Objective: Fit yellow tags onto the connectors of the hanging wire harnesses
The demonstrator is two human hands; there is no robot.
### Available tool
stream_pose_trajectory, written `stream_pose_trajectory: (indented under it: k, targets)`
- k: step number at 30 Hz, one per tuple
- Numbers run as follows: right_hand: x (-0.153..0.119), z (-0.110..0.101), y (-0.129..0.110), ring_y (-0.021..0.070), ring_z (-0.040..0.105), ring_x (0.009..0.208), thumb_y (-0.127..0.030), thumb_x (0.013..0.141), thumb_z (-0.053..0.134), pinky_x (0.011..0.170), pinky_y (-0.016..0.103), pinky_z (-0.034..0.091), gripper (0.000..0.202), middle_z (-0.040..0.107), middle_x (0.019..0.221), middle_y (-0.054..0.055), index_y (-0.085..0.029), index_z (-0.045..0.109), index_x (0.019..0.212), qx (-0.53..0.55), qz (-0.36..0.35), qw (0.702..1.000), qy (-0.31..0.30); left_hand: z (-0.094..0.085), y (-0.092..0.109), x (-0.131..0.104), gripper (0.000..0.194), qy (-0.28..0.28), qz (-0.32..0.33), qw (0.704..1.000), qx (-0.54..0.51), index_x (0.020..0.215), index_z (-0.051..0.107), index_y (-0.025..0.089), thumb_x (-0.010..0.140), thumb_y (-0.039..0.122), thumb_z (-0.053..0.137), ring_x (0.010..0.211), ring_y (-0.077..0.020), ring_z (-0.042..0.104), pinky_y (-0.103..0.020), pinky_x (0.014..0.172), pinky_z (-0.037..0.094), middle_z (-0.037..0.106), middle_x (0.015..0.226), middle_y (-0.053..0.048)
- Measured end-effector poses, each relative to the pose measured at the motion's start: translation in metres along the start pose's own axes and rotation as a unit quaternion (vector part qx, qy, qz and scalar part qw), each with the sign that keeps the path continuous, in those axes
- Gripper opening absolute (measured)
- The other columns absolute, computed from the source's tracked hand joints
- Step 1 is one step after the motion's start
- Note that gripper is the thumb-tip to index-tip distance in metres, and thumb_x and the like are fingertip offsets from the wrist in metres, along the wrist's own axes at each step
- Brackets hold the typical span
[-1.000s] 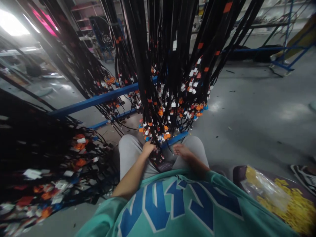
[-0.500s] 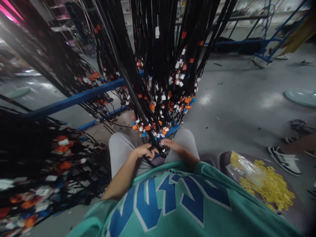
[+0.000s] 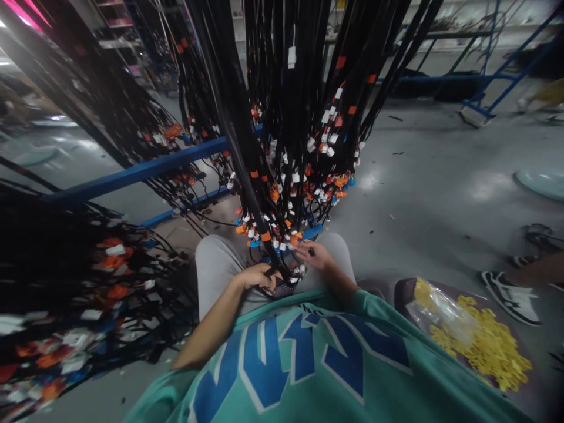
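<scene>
Nearest: a person in a green shirt (image 3: 304, 358) with large blue lettering, seated, 2 knees in grey trousers (image 3: 215, 258) parted. Right of the shirt, a dark rounded surface (image 3: 405, 294) bears a pile of small yellow pieces (image 3: 497, 352) and a clear plastic bag (image 3: 456, 323).

Between the knees: lower end of a black cable bundle (image 3: 242, 153). Long axis runs from this near end up and far, leaning left. White connectors (image 3: 301, 270) show at its tip.

Left hand (image 3: 256, 276): just left of the near end, fingers curled in against the dark cables; whether it grips them cannot be told. Right hand (image 3: 317, 254): right of the bundle and slightly farther, fingers extended toward orange connectors (image 3: 295, 239); a small dark piece (image 3: 311, 251) shows against it, pinched or merely lying there, cannot tell.

Key relation: the bundle's near end lies between the 2 hands, with the left closer to it; the axis passes left of the right hand.

Left side: a dense mass of cables (image 3: 44, 247), connectors blurred. Beyond the hands: more hanging cables (image 3: 299, 88) and a blue bar (image 3: 150, 173) slanting across. Right, farther: another person's shoe (image 3: 511, 299) on the grey floor (image 3: 423, 194). Far right: a blue frame (image 3: 478, 111).
</scene>
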State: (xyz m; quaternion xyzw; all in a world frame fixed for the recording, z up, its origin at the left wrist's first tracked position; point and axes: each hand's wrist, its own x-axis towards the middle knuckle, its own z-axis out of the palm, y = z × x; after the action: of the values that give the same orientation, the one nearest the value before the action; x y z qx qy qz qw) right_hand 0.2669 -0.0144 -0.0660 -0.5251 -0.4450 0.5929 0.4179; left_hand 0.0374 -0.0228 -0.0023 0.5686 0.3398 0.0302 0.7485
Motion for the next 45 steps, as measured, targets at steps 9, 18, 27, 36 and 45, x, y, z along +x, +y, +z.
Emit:
stream_pose_trajectory:
  k: [9, 18, 27, 36, 45]
  targets:
    - [0.004, 0.008, 0.018, 0.0271, 0.046, 0.119, -0.047, 0.065, 0.066, 0.105, 0.045, 0.03, 0.043, 0.059, 0.117, 0.009, -0.02, 0.061, 0.097, -0.047, -0.032, 0.991, 0.12, 0.007, 0.002, 0.016, 0.012, 0.145, 0.023, 0.981, -0.123, 0.058, 0.065, 0.008, 0.046, 0.01, 0.062, 0.033, -0.0031, 0.033, -0.019, 0.035, 0.015, 0.061, 0.049, -0.003]
    - [-0.001, 0.006, 0.011, 0.0239, 0.051, 0.117, -0.06, 0.071, 0.059, 0.095, 0.04, 0.042, 0.06, 0.057, 0.127, 0.005, -0.026, 0.056, 0.12, 0.05, -0.005, 0.996, 0.069, -0.013, 0.075, 0.048, 0.01, 0.239, 0.064, 0.927, -0.28, 0.068, 0.053, 0.013, 0.066, 0.006, 0.059, 0.027, -0.0021, 0.029, -0.018, 0.034, 0.028, 0.053, 0.048, 0.004]
    - [0.001, -0.011, 0.014, 0.0221, 0.061, 0.095, -0.059, 0.074, 0.047, 0.075, 0.033, 0.05, 0.057, 0.062, 0.114, 0.01, -0.02, 0.056, 0.114, 0.081, 0.021, 0.984, 0.159, -0.03, 0.16, 0.045, 0.023, 0.235, 0.045, 0.865, -0.442, 0.068, 0.044, 0.012, 0.089, 0.007, 0.036, 0.03, 0.0005, 0.028, -0.012, 0.034, 0.029, 0.049, 0.052, 0.002]
    - [-0.009, 0.011, 0.01, 0.02, 0.062, 0.083, -0.033, 0.065, 0.063, 0.086, 0.038, 0.046, 0.016, 0.068, 0.079, 0.001, -0.021, 0.065, 0.075, -0.048, -0.032, 0.994, 0.089, -0.035, 0.141, 0.007, 0.024, 0.224, 0.049, 0.819, -0.526, 0.073, 0.049, 0.01, 0.093, 0.013, 0.035, 0.03, 0.0007, 0.028, -0.012, 0.033, 0.029, 0.046, 0.053, 0.003]
    - [-0.027, 0.026, 0.004, 0.0213, 0.06, 0.079, -0.029, 0.075, 0.05, 0.082, 0.039, 0.047, 0.019, 0.065, 0.078, 0.004, -0.02, 0.062, 0.086, -0.153, -0.088, 0.981, 0.082, -0.036, 0.109, -0.043, 0.032, 0.214, 0.076, 0.791, -0.568, 0.073, 0.05, 0.009, 0.095, 0.019, 0.029, 0.029, 0.0019, 0.026, -0.01, 0.031, 0.028, 0.042, 0.053, 0.003]
